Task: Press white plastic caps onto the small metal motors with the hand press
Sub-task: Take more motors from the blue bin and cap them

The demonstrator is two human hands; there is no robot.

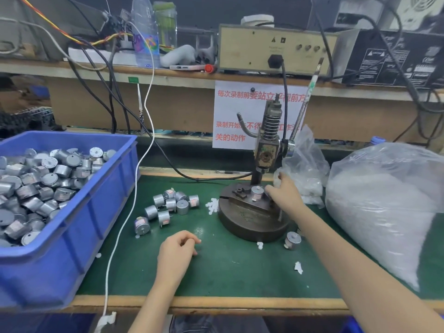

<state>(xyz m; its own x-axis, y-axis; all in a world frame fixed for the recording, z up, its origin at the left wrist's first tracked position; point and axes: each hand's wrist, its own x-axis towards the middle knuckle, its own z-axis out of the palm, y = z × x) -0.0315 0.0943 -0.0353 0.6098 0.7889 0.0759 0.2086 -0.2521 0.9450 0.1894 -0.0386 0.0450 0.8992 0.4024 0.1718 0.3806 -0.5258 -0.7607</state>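
Observation:
A small metal motor with a white cap on top stands in the fixture of the hand press, under the ram. My right hand reaches in from the right; its thumb tip touches the motor's right side and its fingers are spread toward the back. My left hand rests on the green mat with fingers curled; its palm is hidden. Loose motors lie left of the press, beside a small pile of white caps.
A blue bin full of motors takes the left side. Two plastic bags of white caps sit at right. One motor and stray caps lie before the press base. The press lever angles up right. A white cable crosses the mat.

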